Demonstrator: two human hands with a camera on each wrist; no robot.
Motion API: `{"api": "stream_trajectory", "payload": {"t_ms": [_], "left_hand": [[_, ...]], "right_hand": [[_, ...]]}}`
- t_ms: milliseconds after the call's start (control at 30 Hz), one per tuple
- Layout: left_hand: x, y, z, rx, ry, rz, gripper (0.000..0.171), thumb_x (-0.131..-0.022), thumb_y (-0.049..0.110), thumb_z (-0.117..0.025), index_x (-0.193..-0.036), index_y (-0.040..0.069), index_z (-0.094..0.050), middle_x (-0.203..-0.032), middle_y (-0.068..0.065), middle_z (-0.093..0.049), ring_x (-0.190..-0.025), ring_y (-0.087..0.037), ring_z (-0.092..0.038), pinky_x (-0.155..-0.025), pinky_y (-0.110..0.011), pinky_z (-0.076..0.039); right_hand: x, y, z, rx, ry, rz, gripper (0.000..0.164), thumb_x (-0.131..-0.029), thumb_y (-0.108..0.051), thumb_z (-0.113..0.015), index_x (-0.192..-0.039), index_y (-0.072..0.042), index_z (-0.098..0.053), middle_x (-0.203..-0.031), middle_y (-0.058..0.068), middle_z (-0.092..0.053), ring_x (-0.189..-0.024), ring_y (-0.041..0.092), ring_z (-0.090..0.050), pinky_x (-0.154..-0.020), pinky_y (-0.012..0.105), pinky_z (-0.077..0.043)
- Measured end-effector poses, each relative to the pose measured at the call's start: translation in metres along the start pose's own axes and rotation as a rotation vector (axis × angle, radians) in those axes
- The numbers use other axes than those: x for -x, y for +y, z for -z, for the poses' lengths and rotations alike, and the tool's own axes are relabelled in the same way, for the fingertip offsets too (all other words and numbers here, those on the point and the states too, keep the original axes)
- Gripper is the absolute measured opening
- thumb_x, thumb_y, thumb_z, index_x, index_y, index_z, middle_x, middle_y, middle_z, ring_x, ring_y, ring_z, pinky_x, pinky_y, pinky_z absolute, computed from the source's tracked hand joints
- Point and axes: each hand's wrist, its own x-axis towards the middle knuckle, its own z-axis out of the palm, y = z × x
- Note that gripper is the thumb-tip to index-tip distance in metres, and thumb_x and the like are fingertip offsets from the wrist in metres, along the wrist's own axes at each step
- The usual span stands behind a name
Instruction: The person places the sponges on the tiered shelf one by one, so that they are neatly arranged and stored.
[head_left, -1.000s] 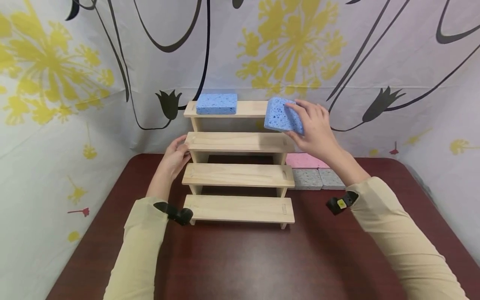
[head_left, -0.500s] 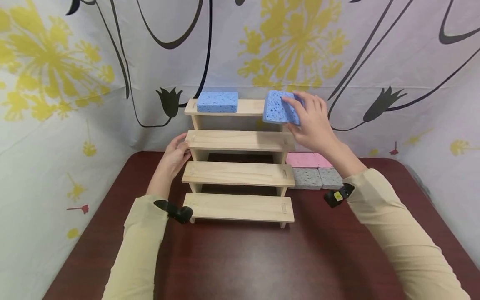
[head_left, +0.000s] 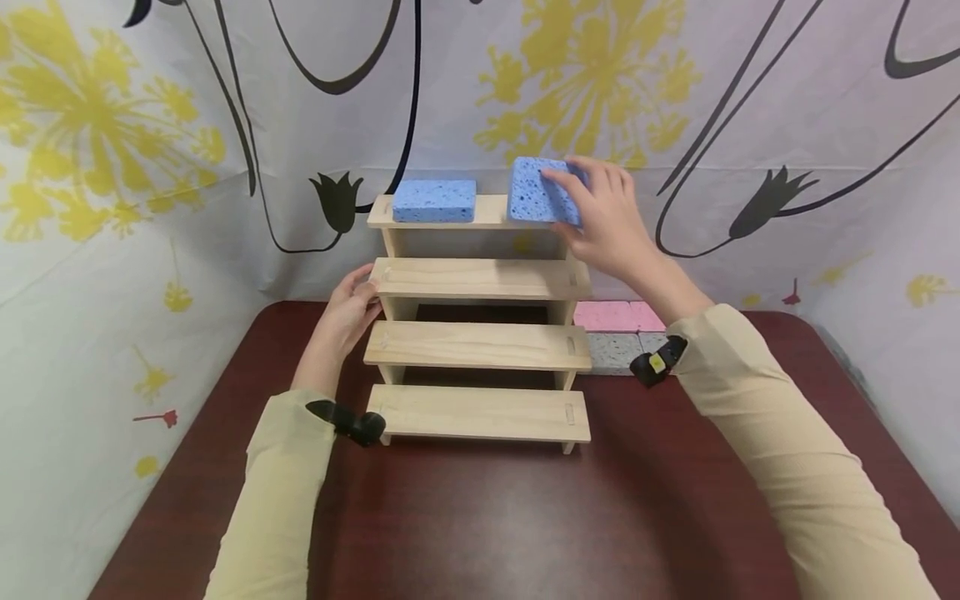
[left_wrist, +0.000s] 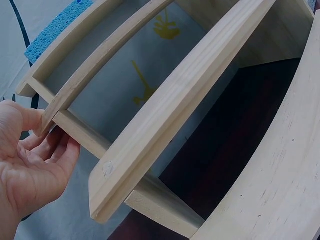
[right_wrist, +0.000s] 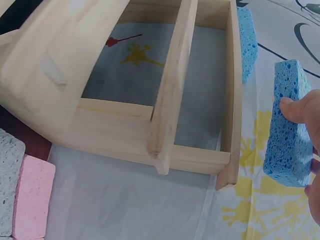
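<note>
A blue sponge (head_left: 534,192) is pinched by my right hand (head_left: 606,218), thumb on one side and fingers on the other. In the right wrist view this sponge (right_wrist: 287,125) is held apart from the top step. Another blue sponge (head_left: 433,202) lies on the left part of the top step of a pale wooden stepped shelf (head_left: 480,343). My left hand (head_left: 349,312) grips the left end of the second step from the top. In the left wrist view, the thumb of my left hand (left_wrist: 35,170) lies at that step's edge, with curled fingers beneath.
Pink sponges (head_left: 603,315) and grey sponges (head_left: 613,353) lie on the dark red table (head_left: 480,517), just right of the shelf. A white cloth with yellow and black plant prints (head_left: 247,225) hangs behind and at the sides.
My right hand has moved the sponge up and to the left, over the right part of the top step. My left hand has stayed on the shelf.
</note>
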Motion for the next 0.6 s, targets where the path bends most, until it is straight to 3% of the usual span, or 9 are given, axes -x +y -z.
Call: {"api": "stream_trajectory", "payload": {"t_ms": [600], "left_hand": [[0.003, -0.001, -0.001, -0.011, -0.003, -0.018, 0.051, -0.099, 0.015, -0.032, -0.147, 0.015, -0.013, -0.151, -0.013, -0.021, -0.138, -0.021, -0.025, -0.115, -0.031, -0.021]], "right_hand": [[-0.029, 0.005, -0.013, 0.001, -0.103, 0.043, 0.056, -0.082, -0.019, -0.064, -0.134, -0.013, -0.044, -0.136, 0.022, -0.037, -0.123, 0.041, -0.035, -0.108, 0.054, -0.019]]}}
